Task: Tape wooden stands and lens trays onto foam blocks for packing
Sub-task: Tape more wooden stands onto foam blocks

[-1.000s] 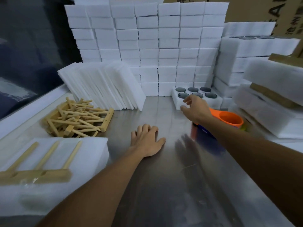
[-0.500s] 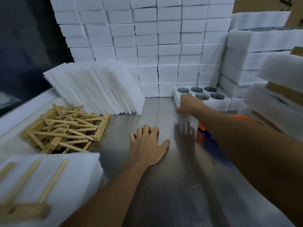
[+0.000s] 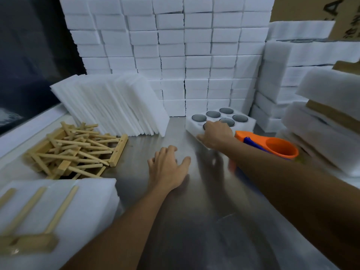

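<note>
At the lower left of the frame a foam block [image 3: 58, 215] lies on the steel table [image 3: 194, 230] with a wooden stand [image 3: 29, 221] on top of it, its prongs pointing away from the camera; whether tape holds it cannot be told. Just past it, at centre, the left hand [image 3: 167, 168] rests palm-down on bare steel, fingers loosely spread and holding nothing. To its left sits a loose heap of wooden stands [image 3: 76, 151]. Farther on, right of centre, the right hand [image 3: 216, 134] reaches the lens tray [image 3: 220, 121], a white foam piece with round dark lenses in its wells; the fingers curl over its near edge in what looks like a grip, though the fingertips are hidden. An orange tape dispenser [image 3: 270, 145] lies just beside that wrist, to the right. The step in hand appears to be fetching the next lens tray; the next move likely calls for drawing it toward the open steel in front of the left hand, then taking up the dispenser. Room is tight at the back: leaning foam sheets [image 3: 116, 106] crowd the upper left, stacked foam blocks [image 3: 194, 55] wall the top of the frame, and more foam piles [image 3: 321, 117] press in from the right, so the clear lane runs straight back down the middle.
</note>
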A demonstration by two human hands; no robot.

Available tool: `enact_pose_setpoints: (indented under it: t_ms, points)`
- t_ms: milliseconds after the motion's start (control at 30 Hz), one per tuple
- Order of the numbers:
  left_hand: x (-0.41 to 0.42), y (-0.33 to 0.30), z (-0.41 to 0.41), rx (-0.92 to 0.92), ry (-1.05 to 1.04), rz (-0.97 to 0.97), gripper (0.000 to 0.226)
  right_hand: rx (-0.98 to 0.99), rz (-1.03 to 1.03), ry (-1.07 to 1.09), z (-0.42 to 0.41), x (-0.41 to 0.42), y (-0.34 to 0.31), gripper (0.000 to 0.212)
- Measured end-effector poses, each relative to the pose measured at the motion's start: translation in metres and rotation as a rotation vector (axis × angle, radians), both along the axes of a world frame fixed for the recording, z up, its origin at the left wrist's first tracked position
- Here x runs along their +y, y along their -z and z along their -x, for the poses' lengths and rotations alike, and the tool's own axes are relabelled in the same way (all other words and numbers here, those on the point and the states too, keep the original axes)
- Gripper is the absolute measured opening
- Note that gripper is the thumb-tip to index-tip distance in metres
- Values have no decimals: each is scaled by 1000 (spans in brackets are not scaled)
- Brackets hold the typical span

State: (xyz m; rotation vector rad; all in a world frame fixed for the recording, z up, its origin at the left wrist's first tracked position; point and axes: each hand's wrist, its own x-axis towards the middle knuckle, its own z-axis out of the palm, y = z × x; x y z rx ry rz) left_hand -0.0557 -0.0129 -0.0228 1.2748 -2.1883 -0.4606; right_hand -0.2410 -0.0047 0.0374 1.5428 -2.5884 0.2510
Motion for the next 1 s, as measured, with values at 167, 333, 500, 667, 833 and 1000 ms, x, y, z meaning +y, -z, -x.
enact_pose_setpoints:
  t_ms: [167, 333, 500, 667, 833, 1000]
  points:
    - [2, -3, -8, 355, -36, -122, 50, -79, 131, -120, -27, 35, 11, 25]
    - [8, -7, -14, 575, -46, -200, 42, -120, 255, -204, -42, 77, 21, 43]
    - [14, -16, -19, 828, -55, -339, 39, -85, 351, -264, -41, 116, 31, 35]
    - [14, -17, -23, 905, -17, -380, 20, -123, 489, -342, -41, 145, 44, 32]
    - [17, -17, -26, 798, 58, -423, 33, -392, 611, -345, -40, 159, 52, 27]
    - [24, -14, -26, 679, 163, -407, 28, -700, 674, -276, -36, 156, 55, 28]
